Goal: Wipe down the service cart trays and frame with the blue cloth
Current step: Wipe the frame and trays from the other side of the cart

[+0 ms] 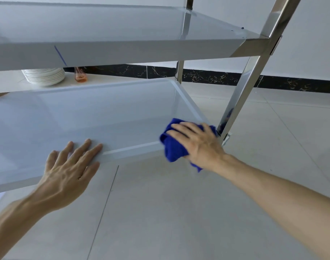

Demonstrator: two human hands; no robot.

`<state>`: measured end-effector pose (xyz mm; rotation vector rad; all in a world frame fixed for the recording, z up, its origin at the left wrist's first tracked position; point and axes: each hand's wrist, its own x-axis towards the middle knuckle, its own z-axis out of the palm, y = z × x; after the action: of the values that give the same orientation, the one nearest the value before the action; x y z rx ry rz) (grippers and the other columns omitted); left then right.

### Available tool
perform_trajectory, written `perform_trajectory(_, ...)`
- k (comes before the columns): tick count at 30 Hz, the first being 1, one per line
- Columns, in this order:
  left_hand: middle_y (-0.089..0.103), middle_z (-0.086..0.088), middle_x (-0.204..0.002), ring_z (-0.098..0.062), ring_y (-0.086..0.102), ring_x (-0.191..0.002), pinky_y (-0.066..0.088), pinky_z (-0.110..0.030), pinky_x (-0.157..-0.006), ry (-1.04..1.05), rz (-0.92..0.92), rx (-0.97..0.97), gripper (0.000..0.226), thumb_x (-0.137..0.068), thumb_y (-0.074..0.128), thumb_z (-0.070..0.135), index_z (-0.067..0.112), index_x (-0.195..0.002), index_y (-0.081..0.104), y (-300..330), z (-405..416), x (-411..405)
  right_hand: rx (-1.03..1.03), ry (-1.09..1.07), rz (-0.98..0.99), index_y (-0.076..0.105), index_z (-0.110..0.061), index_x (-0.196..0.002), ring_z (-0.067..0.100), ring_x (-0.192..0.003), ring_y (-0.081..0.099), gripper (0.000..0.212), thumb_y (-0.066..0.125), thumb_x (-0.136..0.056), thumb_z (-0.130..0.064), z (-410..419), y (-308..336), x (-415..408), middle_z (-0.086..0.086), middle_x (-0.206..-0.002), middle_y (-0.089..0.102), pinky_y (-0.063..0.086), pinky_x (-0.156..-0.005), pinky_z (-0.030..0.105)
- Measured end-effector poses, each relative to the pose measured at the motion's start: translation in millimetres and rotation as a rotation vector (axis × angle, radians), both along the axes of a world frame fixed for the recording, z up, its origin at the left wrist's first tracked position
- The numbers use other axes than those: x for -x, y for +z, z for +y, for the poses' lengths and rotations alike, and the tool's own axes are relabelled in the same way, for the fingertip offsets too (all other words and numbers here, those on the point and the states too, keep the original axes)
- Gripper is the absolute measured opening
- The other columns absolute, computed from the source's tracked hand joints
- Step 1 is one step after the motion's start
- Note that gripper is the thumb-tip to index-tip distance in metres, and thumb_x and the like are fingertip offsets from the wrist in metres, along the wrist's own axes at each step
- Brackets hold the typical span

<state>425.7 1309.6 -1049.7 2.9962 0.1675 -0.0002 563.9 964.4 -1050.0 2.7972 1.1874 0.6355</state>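
The blue cloth [174, 145] is bunched into a thick wad at the near right corner of the lower tray [107, 117], lying over the tray's front rim just beside the chrome frame post [241, 98]. The right hand [195, 142] presses down on it with fingers spread and fairly straight across the top of the wad; the thumb side is hidden under the fabric, so whether it also pinches the cloth cannot be told. Bunching the cloth gives a padded face that can follow the rim and reach into the corner, which seems to be the part being wiped.

The left hand [70, 166] lies flat and relaxed on the same front rim further to the left, fingers extended onto the tray's edge and holding nothing. It probably steadies the cart so the tray does not shift under the wiping pressure.

Above, the upper tray [122, 29] spans the view, joined at its right corner to the same post. Behind the cart, on a pale ledge, stand a stack of white plates [45, 76] and a small orange-tinted object [80, 76] too blurred to identify. Pale floor tiles [160, 212] lie beneath, and a dark marbled skirting band [207, 76] runs along the wall.
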Motion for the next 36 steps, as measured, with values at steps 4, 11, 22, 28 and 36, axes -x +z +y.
perform_trajectory(4,0.008,0.014,-0.167,-0.027,0.006,-0.154,0.006,-0.044,-0.118,-0.001,0.018,-0.003,0.079,-0.08,-0.009,0.069,0.049,-0.155,0.01,3,-11,-2,-0.018,-0.08,0.059,0.054,-0.015,-0.136,0.032,-0.128,0.057,0.082,0.092,-0.063,-0.022,-32,-1,-11,0.007,-0.141,0.058,0.049,-0.095,0.052)
perform_trajectory(11,0.005,0.018,-0.167,-0.02,-0.002,-0.154,-0.002,-0.041,-0.119,0.013,0.042,0.041,0.086,-0.074,-0.01,0.063,0.045,-0.156,0.01,9,-22,-2,-0.038,0.023,-0.007,0.06,-0.007,-0.129,0.036,-0.122,0.059,0.073,0.088,-0.064,-0.025,73,-7,27,0.015,-0.135,0.061,0.048,-0.1,0.053)
perform_trajectory(22,0.068,0.009,-0.118,-0.012,0.059,-0.108,0.036,-0.022,-0.097,-0.313,-0.367,0.225,0.039,-0.096,0.036,0.031,0.021,-0.126,0.059,23,-49,-13,-0.065,0.059,0.959,0.012,-0.031,-0.157,0.014,-0.143,0.036,0.123,0.09,-0.064,-0.048,101,66,28,-0.012,-0.159,0.033,0.036,-0.116,0.035)
perform_trajectory(28,0.064,-0.001,-0.098,-0.026,0.063,-0.09,0.05,-0.044,-0.091,-0.268,-0.351,-0.072,0.051,-0.097,0.036,0.055,0.025,-0.127,0.065,26,-80,-32,-0.493,-0.041,0.863,0.061,-0.024,-0.131,0.004,-0.119,0.058,0.03,0.056,-0.102,-0.025,63,58,-10,-0.012,-0.13,0.065,0.045,-0.108,0.031)
perform_trajectory(36,0.05,-0.002,-0.146,-0.03,0.047,-0.133,0.038,-0.051,-0.11,-0.328,-0.268,-0.104,0.074,-0.088,0.041,0.072,0.029,-0.147,0.039,4,-114,-57,-0.542,-0.161,0.544,0.065,-0.013,-0.127,0.011,-0.116,0.058,0.028,0.049,-0.104,-0.015,35,11,-9,-0.002,-0.128,0.066,0.04,-0.095,0.009)
